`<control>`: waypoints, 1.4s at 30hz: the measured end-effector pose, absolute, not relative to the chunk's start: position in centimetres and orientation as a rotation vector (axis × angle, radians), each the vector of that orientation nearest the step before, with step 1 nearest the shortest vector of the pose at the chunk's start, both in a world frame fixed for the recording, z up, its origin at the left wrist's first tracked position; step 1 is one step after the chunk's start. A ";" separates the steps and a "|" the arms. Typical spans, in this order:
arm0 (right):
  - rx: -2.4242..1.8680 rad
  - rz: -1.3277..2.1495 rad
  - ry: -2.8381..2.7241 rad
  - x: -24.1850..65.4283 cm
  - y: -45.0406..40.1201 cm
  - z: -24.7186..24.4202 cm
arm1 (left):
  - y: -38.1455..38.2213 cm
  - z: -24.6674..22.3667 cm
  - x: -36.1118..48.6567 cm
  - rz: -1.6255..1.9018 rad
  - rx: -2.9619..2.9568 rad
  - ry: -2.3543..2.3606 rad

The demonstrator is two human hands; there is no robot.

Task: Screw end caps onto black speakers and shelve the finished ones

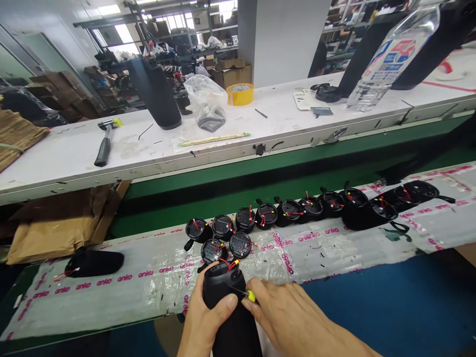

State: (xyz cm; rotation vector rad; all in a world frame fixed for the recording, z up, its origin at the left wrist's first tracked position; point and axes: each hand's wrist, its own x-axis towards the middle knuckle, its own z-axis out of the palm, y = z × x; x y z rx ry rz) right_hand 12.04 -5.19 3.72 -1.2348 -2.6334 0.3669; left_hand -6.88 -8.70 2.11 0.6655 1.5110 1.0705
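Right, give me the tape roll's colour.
The tape roll is yellow-orange, seen best in the head view.

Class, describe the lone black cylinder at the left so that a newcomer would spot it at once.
In front of the long white bench runs a lower table covered in plastic printed with pink "anko" lettering. Near its left end lies a black cylinder, red wires at its left end. It lies on its side, well apart from the row of wired black cylinders.

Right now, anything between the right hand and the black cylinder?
Only the yellow-ended tool in the right hand, its shaft reaching onto the black cylinder. The left hand grips the opposite side; nothing else visible stands in the way.
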 end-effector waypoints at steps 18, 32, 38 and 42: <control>-1.342 0.034 -2.654 11.1 -6.8 2.1 | -8.9 3.3 -5.4 1.093 0.782 1.880; -1.467 0.241 -2.512 9.4 -7.6 0.9 | -8.6 3.2 -5.9 0.955 0.815 2.069; -1.420 0.389 -2.612 9.4 -7.0 2.3 | -8.6 2.7 -5.9 0.987 0.841 2.060; -1.427 0.480 -2.633 8.9 -6.5 3.1 | -8.8 2.6 -6.1 0.950 0.837 2.118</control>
